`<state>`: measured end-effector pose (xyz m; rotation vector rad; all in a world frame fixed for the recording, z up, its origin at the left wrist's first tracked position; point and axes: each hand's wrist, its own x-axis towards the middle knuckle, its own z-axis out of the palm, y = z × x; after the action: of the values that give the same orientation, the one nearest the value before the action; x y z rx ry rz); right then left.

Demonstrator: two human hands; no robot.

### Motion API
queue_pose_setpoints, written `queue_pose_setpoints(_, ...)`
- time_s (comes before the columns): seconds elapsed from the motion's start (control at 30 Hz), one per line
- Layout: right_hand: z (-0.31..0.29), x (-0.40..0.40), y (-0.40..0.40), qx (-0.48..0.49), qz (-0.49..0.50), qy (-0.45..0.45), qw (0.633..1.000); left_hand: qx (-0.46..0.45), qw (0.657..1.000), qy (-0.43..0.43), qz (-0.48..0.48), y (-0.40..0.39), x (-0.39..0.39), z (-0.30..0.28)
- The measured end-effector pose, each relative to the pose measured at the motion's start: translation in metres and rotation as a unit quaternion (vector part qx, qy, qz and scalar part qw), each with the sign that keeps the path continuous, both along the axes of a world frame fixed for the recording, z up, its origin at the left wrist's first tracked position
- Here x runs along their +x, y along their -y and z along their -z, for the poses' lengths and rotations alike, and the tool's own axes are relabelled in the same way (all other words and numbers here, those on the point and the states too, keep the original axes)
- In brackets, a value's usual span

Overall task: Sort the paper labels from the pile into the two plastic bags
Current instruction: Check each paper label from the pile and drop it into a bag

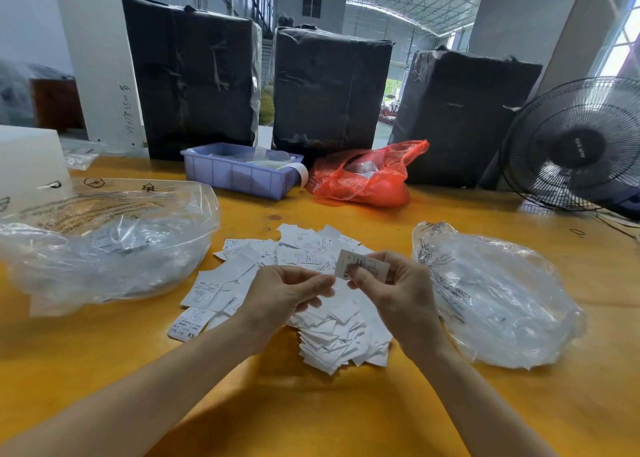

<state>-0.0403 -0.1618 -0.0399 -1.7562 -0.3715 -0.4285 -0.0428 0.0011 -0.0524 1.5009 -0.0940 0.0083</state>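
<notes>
A pile of white paper labels (242, 276) lies spread on the yellow table (311, 404) in front of me. My right hand (398, 294) pinches one label (360, 264) printed with XS, held up above the pile. My left hand (287, 294) hovers just left of it, fingers curled, and I cannot make out whether it holds anything. A large clear plastic bag (104, 245) with labels inside sits to the left of the pile. A second clear plastic bag (495, 297) lies to the right.
A blue plastic bin (239, 176) and a red plastic bag (363, 176) stand behind the pile. Three black wrapped bales (329, 89) line the table's far side. A black fan (575, 145) stands at the far right, a white box (27, 158) at the far left.
</notes>
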Motion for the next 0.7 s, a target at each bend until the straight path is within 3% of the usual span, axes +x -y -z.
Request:
queue_pose_setpoints(0.23,0.0014,-0.002,-0.0022,-0.026,0.013,0.002,1.0,-0.001,1.0,-0.002,0.012,0.0006,-0.0008,-0.0013)
queue_pose_setpoints(0.7,0.0027,0.0008,-0.0007,0.028,-0.014,-0.038,0.999,0.001,1.0,0.006,0.019,-0.0017,0.0007,0.0007)
